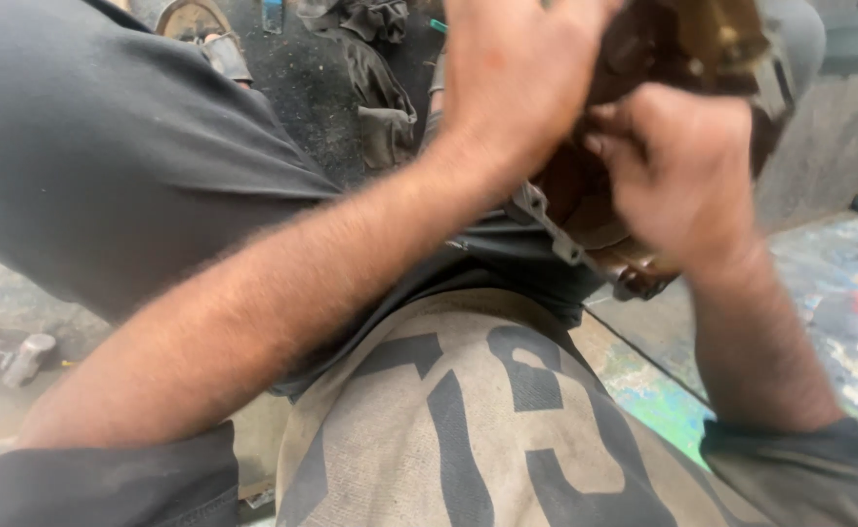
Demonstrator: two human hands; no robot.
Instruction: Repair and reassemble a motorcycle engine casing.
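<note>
A workshop, rough and well used: grimy dark floor [297, 88] strewn with oily rags [375, 59], a hammer [14, 356] lying on the dusty ground at the left, a paint-smeared board [838, 293] at the right, a greasy brown metal machine part [595, 195] held over the lap, work clothes stained with dirt.

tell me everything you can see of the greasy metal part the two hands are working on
The metal part is a dark, brown-stained casting that looks oily, with a lighter grey flanged edge and a brassy patch at the top. It is held up in front of the person, above the lap, partly blurred. The left hand covers its upper left side, while the right hand presses fingers against its middle. Much of its shape is hidden behind both hands, so its exact kind cannot be told.
</note>
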